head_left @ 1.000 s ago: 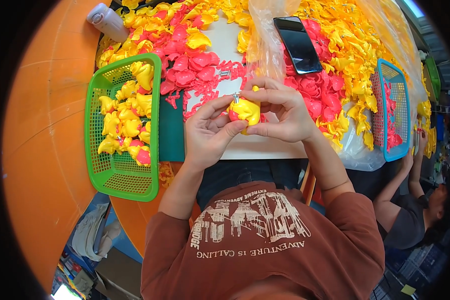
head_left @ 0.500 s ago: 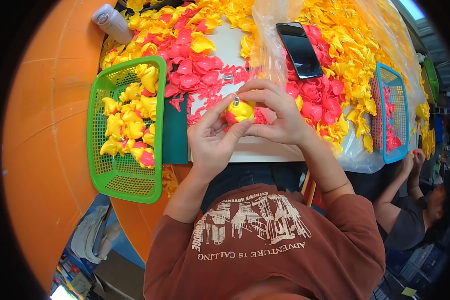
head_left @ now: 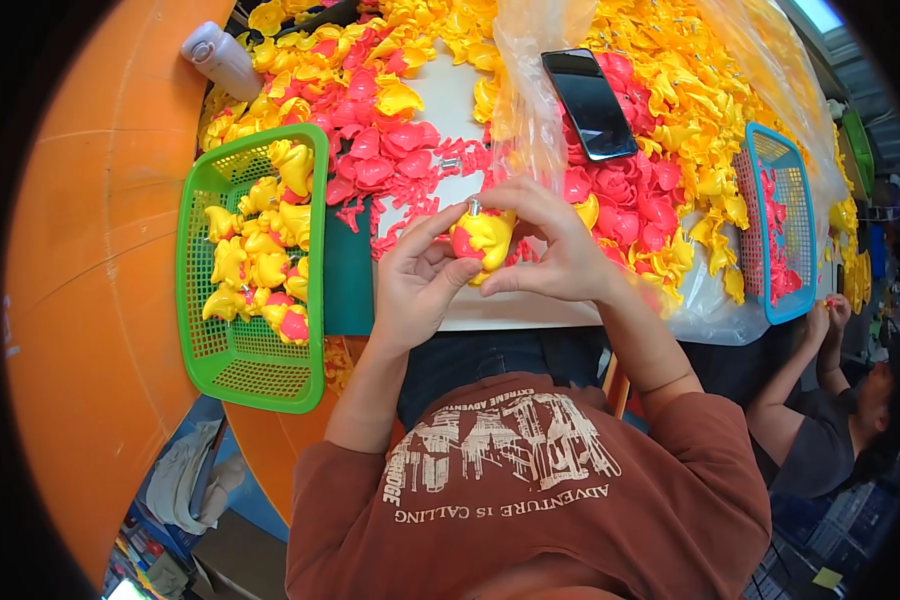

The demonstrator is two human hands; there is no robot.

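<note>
Between my two hands sits a small yellow-and-pink plastic figure [head_left: 487, 243] with a silvery metal piece [head_left: 474, 207] sticking up at its top. My left hand [head_left: 417, 283] grips it from the left, thumb against its lower side and fingertips near the metal piece. From the right, my right hand [head_left: 560, 245] curls its fingers over the far side, with the thumb close to the bottom. Beneath and beyond the hands lie small pink plastic pieces [head_left: 400, 215]. Similar yellow-and-pink figures [head_left: 268, 262] fill part of the green basket [head_left: 319, 300] on my left.
Heaps of yellow shell pieces [head_left: 670, 80] and pink shell pieces [head_left: 620, 205] cover the table. A black phone [head_left: 590, 105] lies on them beside clear plastic sheeting [head_left: 530, 90]. A blue basket [head_left: 810, 230] holds pink pieces. A pale bottle [head_left: 220, 60] lies far left. Another person's hands [head_left: 827, 315] work at right.
The figure has been turned in my fingers, so more of its yellow side shows and the metal piece points up. My right thumb has come away slightly from my left one.
</note>
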